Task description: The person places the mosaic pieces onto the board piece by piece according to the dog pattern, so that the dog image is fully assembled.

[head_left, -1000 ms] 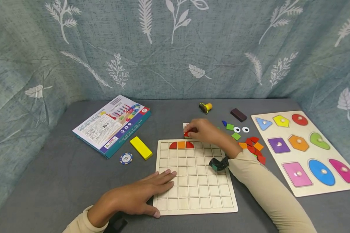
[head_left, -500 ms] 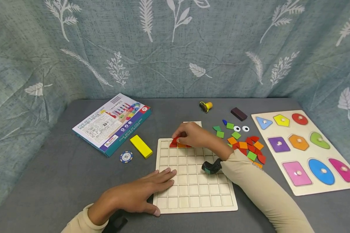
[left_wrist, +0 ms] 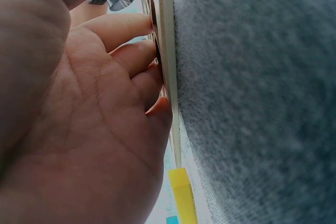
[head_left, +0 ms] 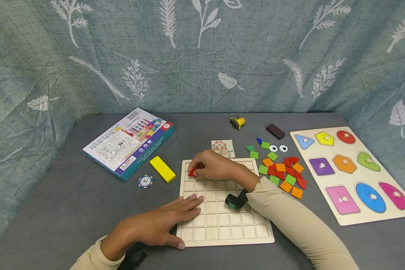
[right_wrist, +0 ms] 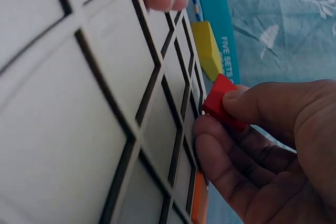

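Note:
A pale wooden grid board (head_left: 222, 221) lies on the grey table. My right hand (head_left: 216, 165) is over its upper left part, pinching a small red piece (right_wrist: 223, 100) between thumb and fingers. The right wrist view has that piece by the board's grid, with an orange piece (right_wrist: 199, 198) set in a cell lower down. The hand hides most of the top row in the head view. My left hand (head_left: 158, 225) rests on the board's left edge, fingers extended. Just beyond the board lies a small printed pattern card (head_left: 223, 148).
Left of the board are a yellow block (head_left: 163, 169), a poker chip (head_left: 146, 181) and a flat box (head_left: 129, 144). Loose green, orange and red pieces (head_left: 280, 175) lie right of it, beside a knobbed shape puzzle (head_left: 354, 180). A dark brown block (head_left: 275, 131) sits behind.
My right hand has moved left and nearer from beside the card to the board's upper left, carrying the red piece. The card's printed face is uncovered. My left hand stays in place.

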Motion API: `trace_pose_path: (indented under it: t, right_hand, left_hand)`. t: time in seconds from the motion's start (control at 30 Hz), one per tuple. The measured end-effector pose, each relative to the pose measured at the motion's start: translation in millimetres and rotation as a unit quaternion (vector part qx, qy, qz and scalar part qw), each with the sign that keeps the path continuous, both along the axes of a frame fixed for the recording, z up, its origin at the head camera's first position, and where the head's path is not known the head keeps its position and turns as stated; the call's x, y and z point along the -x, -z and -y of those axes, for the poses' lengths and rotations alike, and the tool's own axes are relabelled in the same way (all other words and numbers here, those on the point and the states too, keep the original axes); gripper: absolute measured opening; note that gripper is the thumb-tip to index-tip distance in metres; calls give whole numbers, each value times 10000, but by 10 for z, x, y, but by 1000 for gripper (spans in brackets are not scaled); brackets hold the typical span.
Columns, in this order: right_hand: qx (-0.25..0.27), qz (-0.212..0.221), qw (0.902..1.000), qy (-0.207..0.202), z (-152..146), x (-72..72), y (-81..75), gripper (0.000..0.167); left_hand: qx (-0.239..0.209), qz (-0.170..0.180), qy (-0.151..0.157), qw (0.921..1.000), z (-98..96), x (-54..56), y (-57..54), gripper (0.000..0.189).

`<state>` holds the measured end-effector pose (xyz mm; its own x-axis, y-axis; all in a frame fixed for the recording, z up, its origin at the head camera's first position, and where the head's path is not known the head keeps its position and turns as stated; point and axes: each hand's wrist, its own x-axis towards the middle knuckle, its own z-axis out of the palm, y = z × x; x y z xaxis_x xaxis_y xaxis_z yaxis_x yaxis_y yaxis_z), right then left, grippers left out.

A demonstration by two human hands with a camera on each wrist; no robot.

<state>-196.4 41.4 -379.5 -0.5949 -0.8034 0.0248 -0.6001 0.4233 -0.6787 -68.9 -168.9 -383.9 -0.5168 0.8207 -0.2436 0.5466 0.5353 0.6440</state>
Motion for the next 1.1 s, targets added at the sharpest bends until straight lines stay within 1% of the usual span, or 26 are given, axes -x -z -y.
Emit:
trace_pose_path:
  t: [0.2,0.4,0.57,0.67,0.77,0.9,1.1]
  right_hand:
    - [-31,-162,9998,-121,95,-31,-18,17]
    - [-312,-356,9988,-93,118,-48,-45,15]
    - [-563,-621,9964,-77,139,-68,-57,14]
    - [-713,-768,9945,-24,157,-82,-53,15]
    - [-752,-785,9941,30,168,-93,-55,15]
    - [-754,-745,9943,95,170,-94,-51,13]
    - [-755,-867,9934,37,165,-87,-22,12]
  left_hand:
    - [-10,-2,-17,10000,3,-3,-4,83]
    - [-74,-59,48,9999,-3,14,-16,83]
    - [-28,-12,-18,10000,1,12,-32,82]
    - [-32,-54,-18,10000,5,8,-33,82]
    - [-62,-120,7,9999,9,7,-28,82]
    - [-79,-116,6,9999,12,6,-22,82]
    - [-94,-73,24,9999,8,7,-18,83]
